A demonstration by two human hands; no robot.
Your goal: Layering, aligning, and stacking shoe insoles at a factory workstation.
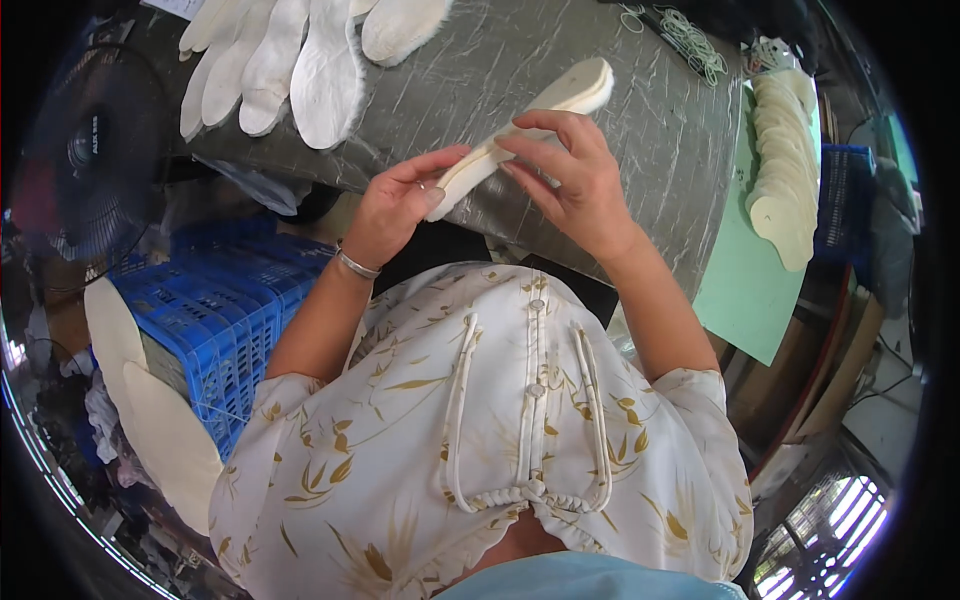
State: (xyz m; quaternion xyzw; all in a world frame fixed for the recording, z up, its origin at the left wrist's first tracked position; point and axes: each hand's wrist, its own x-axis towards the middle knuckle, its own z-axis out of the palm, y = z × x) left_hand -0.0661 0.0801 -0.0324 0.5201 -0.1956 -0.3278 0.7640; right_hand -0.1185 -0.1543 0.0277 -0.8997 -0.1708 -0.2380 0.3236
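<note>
A cream insole with a fluffy edge is held tilted above the near part of the grey table, its far end pointing up and to the right. My left hand grips its near end, thumb on one side and fingers on the other. At the insole's middle, my right hand has its thumb and fingertips closed on the edge. A thin seam or gap runs along that edge; whether it is two layers I cannot tell. Several white fleecy insoles lie fanned out at the table's far left.
A long overlapping row of cream insole pieces lies on a pale green sheet at the right. Loose cord sits at the back right. To the left stand a black fan and blue crates, with large cream pieces beside them.
</note>
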